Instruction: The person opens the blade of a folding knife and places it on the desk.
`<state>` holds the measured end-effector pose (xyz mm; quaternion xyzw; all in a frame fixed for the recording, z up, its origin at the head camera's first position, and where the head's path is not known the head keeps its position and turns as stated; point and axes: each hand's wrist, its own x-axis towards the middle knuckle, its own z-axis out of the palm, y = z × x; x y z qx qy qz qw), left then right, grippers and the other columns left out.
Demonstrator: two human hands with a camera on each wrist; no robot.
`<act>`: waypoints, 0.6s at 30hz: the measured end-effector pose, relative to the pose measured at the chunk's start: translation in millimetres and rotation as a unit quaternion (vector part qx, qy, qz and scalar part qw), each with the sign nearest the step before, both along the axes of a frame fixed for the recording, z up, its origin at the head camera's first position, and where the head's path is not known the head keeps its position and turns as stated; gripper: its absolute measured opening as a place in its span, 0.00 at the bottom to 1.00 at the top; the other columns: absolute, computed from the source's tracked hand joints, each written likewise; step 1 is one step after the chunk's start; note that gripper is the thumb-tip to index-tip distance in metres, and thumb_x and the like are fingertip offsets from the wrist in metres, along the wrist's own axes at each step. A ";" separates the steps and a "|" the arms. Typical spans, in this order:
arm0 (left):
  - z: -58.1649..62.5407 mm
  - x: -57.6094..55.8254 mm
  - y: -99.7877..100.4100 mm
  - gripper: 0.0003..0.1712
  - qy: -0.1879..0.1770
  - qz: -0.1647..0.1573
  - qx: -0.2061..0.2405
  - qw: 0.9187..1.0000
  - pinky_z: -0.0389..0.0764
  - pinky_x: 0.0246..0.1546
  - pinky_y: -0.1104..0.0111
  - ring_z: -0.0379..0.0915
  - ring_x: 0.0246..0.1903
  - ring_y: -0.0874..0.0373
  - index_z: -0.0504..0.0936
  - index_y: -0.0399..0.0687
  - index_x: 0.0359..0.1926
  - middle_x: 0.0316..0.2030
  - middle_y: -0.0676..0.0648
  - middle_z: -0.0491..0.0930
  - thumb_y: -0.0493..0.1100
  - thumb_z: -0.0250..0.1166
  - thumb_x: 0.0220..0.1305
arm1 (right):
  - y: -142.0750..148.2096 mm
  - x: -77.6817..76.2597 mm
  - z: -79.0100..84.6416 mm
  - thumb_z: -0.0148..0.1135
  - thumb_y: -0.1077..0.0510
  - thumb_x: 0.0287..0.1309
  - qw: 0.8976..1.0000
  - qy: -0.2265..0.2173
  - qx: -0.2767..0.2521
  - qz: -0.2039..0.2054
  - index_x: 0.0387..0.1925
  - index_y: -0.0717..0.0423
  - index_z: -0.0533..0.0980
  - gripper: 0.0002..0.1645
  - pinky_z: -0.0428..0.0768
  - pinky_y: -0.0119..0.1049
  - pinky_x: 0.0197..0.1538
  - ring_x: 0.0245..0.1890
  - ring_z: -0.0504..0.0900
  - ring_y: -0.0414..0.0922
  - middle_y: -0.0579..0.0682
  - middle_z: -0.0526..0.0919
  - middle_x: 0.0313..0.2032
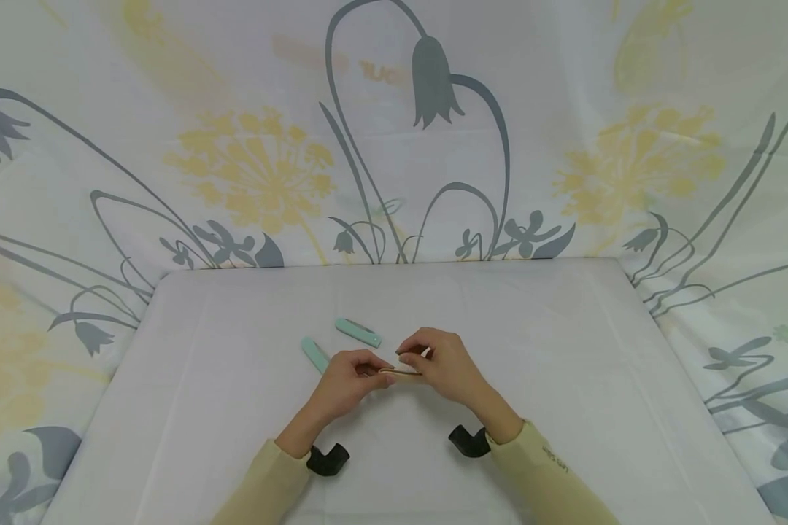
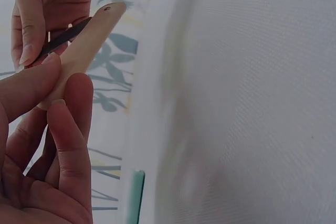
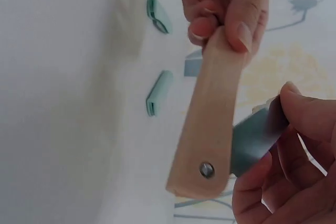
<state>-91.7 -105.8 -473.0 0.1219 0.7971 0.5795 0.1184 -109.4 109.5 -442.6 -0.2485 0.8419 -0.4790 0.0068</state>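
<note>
My left hand (image 1: 346, 380) grips one end of a folding knife's pale wooden handle (image 3: 207, 114) between thumb and fingers. With thumb and fingertips, my right hand (image 1: 452, 366) pinches the tip of the knife's metal blade (image 3: 258, 136). The blade stands partly swung out of the handle, at an angle to it. A screw pivot (image 3: 207, 170) shows at the handle's far end in the right wrist view. The knife is held above the white table, and the fingers hide part of both handle and blade.
Two teal folding knives lie on the white table (image 1: 565, 364): one (image 1: 357, 332) beyond the hands, the other (image 1: 314, 354) partly behind the left hand in the head view. Flower-patterned cloth (image 1: 394, 168) surrounds the table's back and sides.
</note>
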 end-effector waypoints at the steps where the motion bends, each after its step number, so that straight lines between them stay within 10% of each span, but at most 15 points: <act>1: -1.0 0.4 -0.9 0.08 0.001 0.003 0.001 1.000 0.75 0.28 0.70 0.81 0.29 0.54 0.88 0.42 0.39 0.31 0.48 0.86 0.41 0.74 0.59 | 0.9 -0.1 1.4 0.70 0.63 0.59 1.000 -0.003 -0.001 -0.007 0.37 0.54 0.84 0.04 0.79 0.34 0.35 0.31 0.78 0.38 0.41 0.85 0.34; 18: 1.3 3.5 -12.7 0.08 -0.021 0.041 0.014 0.999 0.74 0.28 0.70 0.83 0.33 0.55 0.88 0.42 0.41 0.30 0.47 0.87 0.39 0.73 0.60 | 26.3 -3.4 2.5 0.67 0.67 0.61 0.993 -0.055 -0.075 -0.077 0.40 0.59 0.81 0.06 0.84 0.35 0.37 0.34 0.84 0.44 0.51 0.83 0.37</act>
